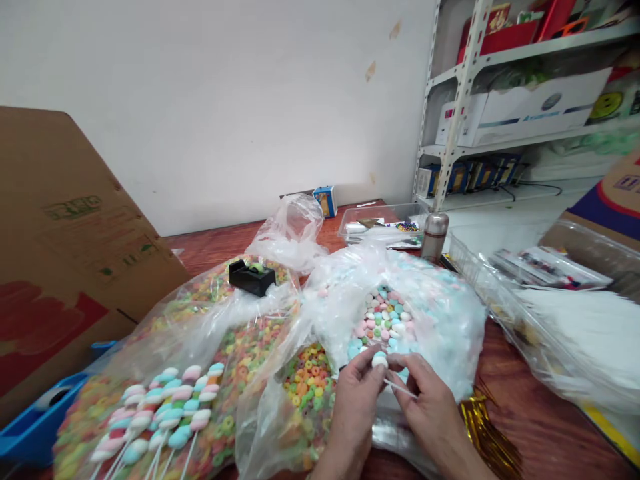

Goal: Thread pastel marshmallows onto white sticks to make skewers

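My left hand (pixel 356 393) pinches a small white and pale blue marshmallow (pixel 379 360). A thin white stick (pixel 401 389) is between the fingers of my right hand (pixel 425 397), its upper end at the marshmallow; whether it has pierced it is hidden. Right behind my hands, an opened plastic bag (pixel 440 313) shows pastel pink, blue and white marshmallows (pixel 384 317). To the left, another open bag holds colourful gummy rings (pixel 307 377). Several marshmallow skewers (pixel 167 410) on white sticks lie on top of the ring bag at the lower left.
A black tape dispenser (pixel 251 277) rests on the ring bag. Cardboard (pixel 75 220) and a blue tape dispenser (pixel 45 413) stand at left. A bottle (pixel 435 237), clear tray (pixel 345 230) and large clear bin (pixel 500 303) are behind and right. Gold tinsel (pixel 485 427) lies near my right arm.
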Demonstrator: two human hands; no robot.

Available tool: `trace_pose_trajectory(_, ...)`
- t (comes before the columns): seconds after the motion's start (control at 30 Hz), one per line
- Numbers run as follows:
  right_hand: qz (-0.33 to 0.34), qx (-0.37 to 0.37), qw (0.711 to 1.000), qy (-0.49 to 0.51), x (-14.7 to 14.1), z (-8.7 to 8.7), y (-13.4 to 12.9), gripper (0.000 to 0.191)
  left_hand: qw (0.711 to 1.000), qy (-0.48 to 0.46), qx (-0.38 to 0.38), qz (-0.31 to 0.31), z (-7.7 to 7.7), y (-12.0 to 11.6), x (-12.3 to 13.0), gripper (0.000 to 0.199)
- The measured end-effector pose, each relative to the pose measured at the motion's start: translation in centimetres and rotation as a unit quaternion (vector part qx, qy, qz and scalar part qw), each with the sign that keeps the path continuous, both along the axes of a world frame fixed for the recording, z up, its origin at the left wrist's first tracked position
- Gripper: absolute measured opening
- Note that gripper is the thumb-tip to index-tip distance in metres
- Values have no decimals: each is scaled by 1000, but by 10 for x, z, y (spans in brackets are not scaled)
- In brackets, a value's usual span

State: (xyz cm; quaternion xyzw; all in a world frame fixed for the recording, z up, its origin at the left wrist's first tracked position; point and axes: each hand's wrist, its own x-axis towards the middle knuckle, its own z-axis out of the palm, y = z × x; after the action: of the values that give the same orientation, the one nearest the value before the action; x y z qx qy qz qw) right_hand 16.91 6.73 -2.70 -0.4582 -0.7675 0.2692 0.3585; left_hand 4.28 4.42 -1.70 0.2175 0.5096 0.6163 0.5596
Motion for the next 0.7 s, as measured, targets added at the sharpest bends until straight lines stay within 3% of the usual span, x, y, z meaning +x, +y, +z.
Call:
trace_pose_trajectory(0.17,-48,110,980,-161,18,9,-6,60,999,45,-2,29,-4,0,-12,49)
trace_pose_trajectory(0.3,-8,158,956,-247,27,-5,-7,45,998,52,-11,39,-1,0,-16,45)
trace_pose_trajectory(0.4,24,199,940,-277,27,-13,-8,44,999,27,-10,33,2,-1,-14,45)
trace_pose_trajectory(0.7,11,239,927,-290,28,-12,-16,43,998,45,-32,29,2,2,-15,45)
